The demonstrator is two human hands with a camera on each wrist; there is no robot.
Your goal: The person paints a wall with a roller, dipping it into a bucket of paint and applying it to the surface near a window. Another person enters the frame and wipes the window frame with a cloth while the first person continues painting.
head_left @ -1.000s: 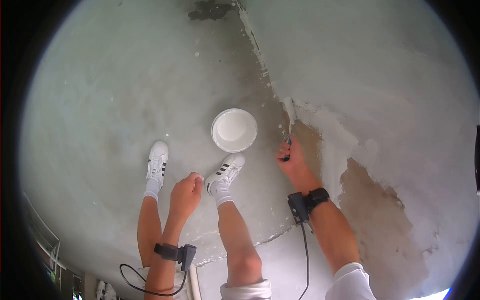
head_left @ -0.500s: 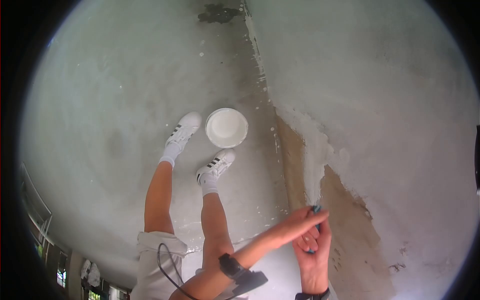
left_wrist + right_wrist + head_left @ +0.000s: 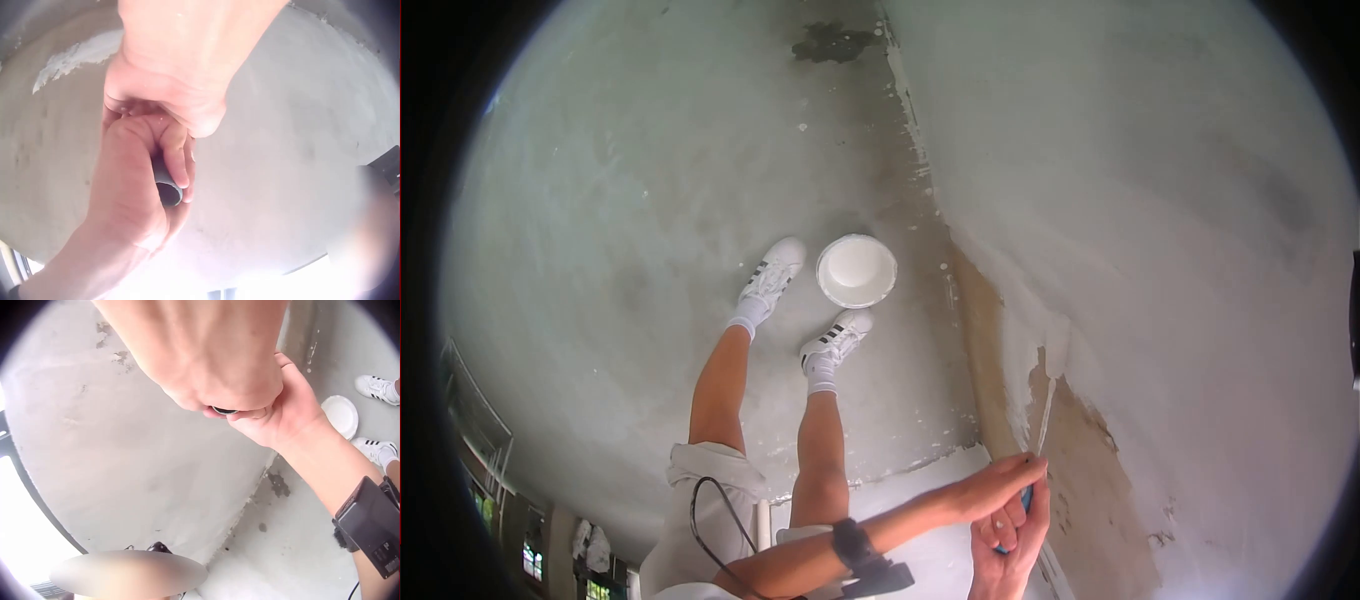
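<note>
In the head view a small paint roller (image 3: 1055,345) with a white sleeve and a thin rod lies against the wall at a brown bare patch. My right hand (image 3: 1003,550) grips its blue-green handle (image 3: 1027,495), fingers curled round it. My left hand (image 3: 995,487) holds on just above, at the top of the handle, overlapping the right. Seen from the left wrist, the handle's hollow dark end (image 3: 169,194) pokes out of the right fist. The right wrist view shows the left hand (image 3: 294,406) reaching in behind the right; its fingertips are hidden.
A white bucket (image 3: 857,272) of white paint stands on the grey floor beside two white shoes (image 3: 773,270). White paint covers wall (image 3: 1200,300) around the brown bare patch (image 3: 1100,510). Paint spots mark the floor edge along the wall. Cables run from the wrist cameras.
The left hand came across from beside the legs to join the right on the handle. The roller moved down and right along the wall, then its sleeve came into view above the hands.
</note>
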